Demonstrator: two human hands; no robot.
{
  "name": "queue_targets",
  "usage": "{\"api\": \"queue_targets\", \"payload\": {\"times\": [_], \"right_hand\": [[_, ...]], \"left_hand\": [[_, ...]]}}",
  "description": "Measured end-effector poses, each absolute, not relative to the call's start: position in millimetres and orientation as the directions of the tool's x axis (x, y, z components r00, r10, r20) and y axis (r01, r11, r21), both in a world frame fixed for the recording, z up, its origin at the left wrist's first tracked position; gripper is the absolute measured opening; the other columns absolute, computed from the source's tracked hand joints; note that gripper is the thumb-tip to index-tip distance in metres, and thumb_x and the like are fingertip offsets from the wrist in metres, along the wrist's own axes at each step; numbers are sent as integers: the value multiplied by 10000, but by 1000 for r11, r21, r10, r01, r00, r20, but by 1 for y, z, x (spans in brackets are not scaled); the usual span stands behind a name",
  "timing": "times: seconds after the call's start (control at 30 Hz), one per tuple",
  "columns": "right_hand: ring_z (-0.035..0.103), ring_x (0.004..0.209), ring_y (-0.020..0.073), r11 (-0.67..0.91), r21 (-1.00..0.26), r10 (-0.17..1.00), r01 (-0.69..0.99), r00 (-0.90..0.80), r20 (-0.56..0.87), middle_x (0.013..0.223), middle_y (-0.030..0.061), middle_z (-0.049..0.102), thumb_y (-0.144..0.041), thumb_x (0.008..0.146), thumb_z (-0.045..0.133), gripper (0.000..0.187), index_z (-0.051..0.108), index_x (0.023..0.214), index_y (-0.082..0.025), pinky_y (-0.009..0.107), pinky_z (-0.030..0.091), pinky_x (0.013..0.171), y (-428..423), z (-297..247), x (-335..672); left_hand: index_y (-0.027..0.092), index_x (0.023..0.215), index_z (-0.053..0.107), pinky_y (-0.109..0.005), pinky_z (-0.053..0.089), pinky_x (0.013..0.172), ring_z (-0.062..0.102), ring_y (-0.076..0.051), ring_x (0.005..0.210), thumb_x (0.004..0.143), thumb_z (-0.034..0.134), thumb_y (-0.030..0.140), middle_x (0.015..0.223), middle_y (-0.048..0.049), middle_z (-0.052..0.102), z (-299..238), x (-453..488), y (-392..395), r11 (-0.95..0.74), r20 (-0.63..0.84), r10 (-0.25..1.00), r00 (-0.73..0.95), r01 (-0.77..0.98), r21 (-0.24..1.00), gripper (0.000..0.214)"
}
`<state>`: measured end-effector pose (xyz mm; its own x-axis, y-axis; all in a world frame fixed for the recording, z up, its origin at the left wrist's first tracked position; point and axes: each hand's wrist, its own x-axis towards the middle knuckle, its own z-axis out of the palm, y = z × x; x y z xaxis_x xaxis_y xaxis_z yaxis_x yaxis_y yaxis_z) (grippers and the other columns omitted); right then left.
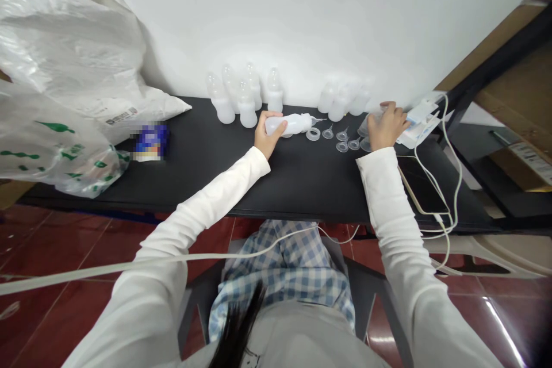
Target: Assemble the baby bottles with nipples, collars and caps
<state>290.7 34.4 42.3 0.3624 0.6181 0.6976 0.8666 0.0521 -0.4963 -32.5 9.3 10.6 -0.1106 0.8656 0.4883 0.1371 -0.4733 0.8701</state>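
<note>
My left hand [269, 133] is closed around a white squeeze bottle [295, 123], held on its side with a clear pointed nozzle toward the right. Below its neck lies a translucent ring [313, 134]. Several clear nozzle tips [342, 134] are spread on the black table to the right. My right hand [386, 126] reaches down over clear caps [364, 126], its thumb and fingers apart; the hand partly hides the caps. Against the wall, capped bottles [246, 104] stand upright on the left, and uncapped white bottles [339, 102] stand on the right.
A large white plastic bag [73, 52] and a blue packet [150, 141] occupy the table's left side. To the right are a phone [423, 184], a white cable [457, 172] and a white-blue box [416, 121]. A dark shelf frame [478, 63] borders the right end.
</note>
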Motion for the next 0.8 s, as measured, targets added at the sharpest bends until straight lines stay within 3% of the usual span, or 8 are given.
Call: {"api": "queue_targets", "payload": {"times": [0.1,0.17,0.27,0.43,0.6,0.8], "right_hand": [[529,1054,351,123,-461,492,879,350,797,1077,154,572,-524,909,563,296,505,1024,-258,624,380,945,25,56,274],[576,964,275,275,-465,450,841,314,836,1040,142,565,-502,932,518,287,451,1018,-237,504,473,883,19,62,255],[588,854,211,471,-546,562,693,242,791,1005,107,542,-568,955,401,334,390,1030,-243,399,528,754,14,55,225],[609,913,205,559,-572,708,601,13,706,1027,92,560,-572,966,376,367,394,1114,-236,386,530,797,13,27,191],[591,892,191,582,-526,723,620,-97,685,985,67,562,-580,947,400,402,426,1122,-220,385,508,837,12,14,180],[587,845,216,633,-411,676,656,-210,706,910,58,587,-622,861,451,373,439,945,-259,414,513,789,20,5,193]], "left_hand": [[221,986,563,-223,446,499,613,-114,666,740,662,723,1004,-53,649,12,-31,11,-390,386,910,-153,2,921,568],[223,963,560,-214,398,444,565,-86,561,739,669,712,918,-34,646,13,-30,11,-357,345,925,-156,-52,933,550],[225,930,556,-210,354,407,518,-70,487,740,674,697,841,-20,645,14,-31,11,-316,299,942,-152,-96,944,522],[232,924,560,-213,336,398,518,-73,478,744,658,688,816,-14,637,15,-30,9,-288,276,954,-115,-102,952,500],[228,880,556,-209,293,370,474,-59,437,733,661,678,771,-2,634,17,-30,7,-261,252,964,-87,-117,958,485],[211,828,567,-202,300,378,456,-66,451,731,635,738,686,7,599,16,-27,3,-277,272,960,-71,-72,958,540]]}}
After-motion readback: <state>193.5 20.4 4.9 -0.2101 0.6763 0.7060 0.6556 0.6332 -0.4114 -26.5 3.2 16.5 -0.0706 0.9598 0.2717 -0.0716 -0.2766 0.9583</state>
